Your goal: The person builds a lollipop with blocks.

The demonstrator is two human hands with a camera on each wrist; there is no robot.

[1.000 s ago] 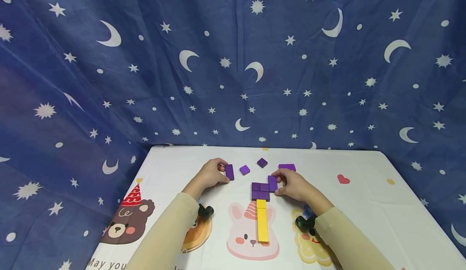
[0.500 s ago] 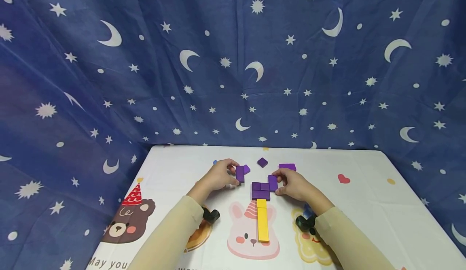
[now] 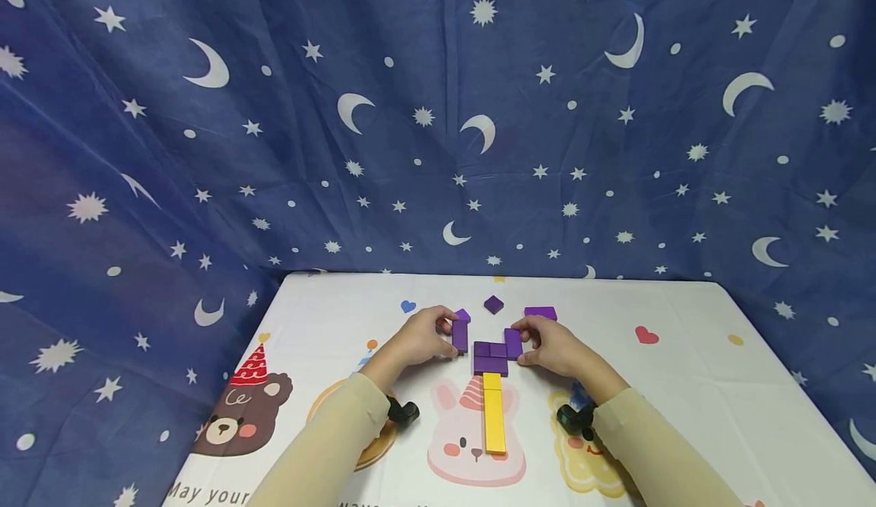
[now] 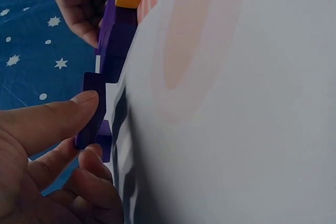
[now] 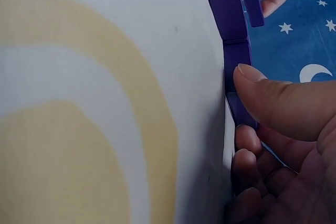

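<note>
A long yellow bar (image 3: pixel 494 423) and a short yellow block (image 3: pixel 491 382) were lined up at 6 o'clock from the purple cluster (image 3: pixel 490 368), the short one butted against it, so that strip looked pretty much done. The cluster was three pieces packed snug. At its 2 o'clock, the right hand (image 3: pixel 557 349) was pinching a purple block (image 3: pixel 512 345) flush to its side; at 10, the left hand (image 3: pixel 426 337) gripped another purple block (image 3: pixel 460 337), gap showing. Farther out, not joined on: a little violet block (image 3: pixel 463 315) at 11, a dark purple block (image 3: pixel 493 305) at 12, a purple oblong (image 3: pixel 541 313) past 1, so I'd guess just over halfway. All smooth and crisp-edged, maybe painted wood, on a slightly creased white cloth (image 3: pixel 684 385). Behind hung a softly wrinkled starry blue curtain (image 3: pixel 438 51).
</note>
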